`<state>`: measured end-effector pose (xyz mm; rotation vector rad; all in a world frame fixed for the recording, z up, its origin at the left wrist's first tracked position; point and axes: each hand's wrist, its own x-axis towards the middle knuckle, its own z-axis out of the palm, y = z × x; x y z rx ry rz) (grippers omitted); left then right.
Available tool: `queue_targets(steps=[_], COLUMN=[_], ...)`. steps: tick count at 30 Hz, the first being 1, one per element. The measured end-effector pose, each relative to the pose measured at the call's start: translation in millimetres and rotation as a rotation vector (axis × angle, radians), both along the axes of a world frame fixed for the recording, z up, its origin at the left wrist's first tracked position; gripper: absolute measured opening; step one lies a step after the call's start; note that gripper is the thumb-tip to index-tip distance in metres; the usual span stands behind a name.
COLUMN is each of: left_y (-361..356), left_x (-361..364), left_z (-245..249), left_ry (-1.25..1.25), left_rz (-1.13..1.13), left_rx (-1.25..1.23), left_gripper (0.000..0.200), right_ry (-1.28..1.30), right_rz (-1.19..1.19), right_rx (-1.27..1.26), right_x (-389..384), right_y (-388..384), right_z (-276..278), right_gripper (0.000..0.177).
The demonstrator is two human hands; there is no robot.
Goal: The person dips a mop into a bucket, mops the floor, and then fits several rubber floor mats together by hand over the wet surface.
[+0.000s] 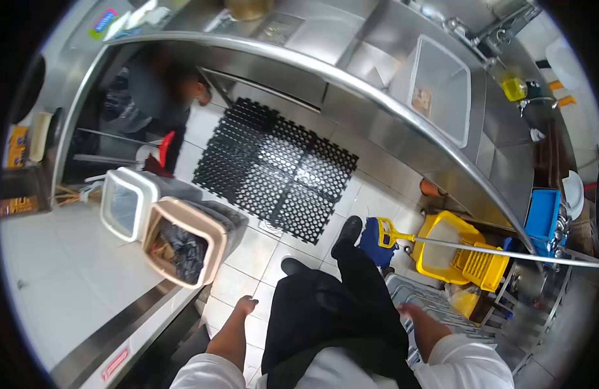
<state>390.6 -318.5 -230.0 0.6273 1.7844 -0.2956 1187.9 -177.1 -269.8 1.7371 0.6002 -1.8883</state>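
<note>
My left hand (247, 304) hangs beside my dark apron (319, 308), above the white tiled floor. It appears to hold nothing, but its fingers are too small and foreshortened to make out their pose. On the other side, my right hand (408, 312) hangs near my leg, above a stack of grey plastic crates (422, 292). Its fingers are blurred and partly hidden. A yellow mop bucket (435, 236) with a wringer stands ahead of my right hand. Across it lies a long mop handle (507, 251), with a blue mop head (377, 241) near my shoe.
A black perforated rubber mat (280, 168) covers the floor ahead. To the left stand a beige bin (212, 227) with a black bag and a white bin (111, 223). A steel sink counter (371, 87) curves around the front. Another person (147, 94) is at the upper left.
</note>
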Motion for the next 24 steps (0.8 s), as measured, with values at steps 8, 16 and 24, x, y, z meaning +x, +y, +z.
queue_targets(steps=[8,16,24], left_y=[65.1,323.8,429.7], left_x=[-19.7,-18.8,-53.2], left_z=[10.8,43.0,-47.4], left_ry=[-0.039,-0.012,-0.191], left_rz=[-0.271,0.159,1.097], left_rx=[0.119,0.609,0.404], left_gripper=[0.064,0.051,0.023], right_ry=[-0.051,0.043,0.522], right_rz=[-0.073,0.526,0.334], right_rx=[0.251,0.816,0.723], right_x=[-104.1,-330.4,-621.7], right_y=[13.3,268.2,439.3], right_z=[137.9,223.6,246.9], right_gripper=[0.038,0.033,0.034])
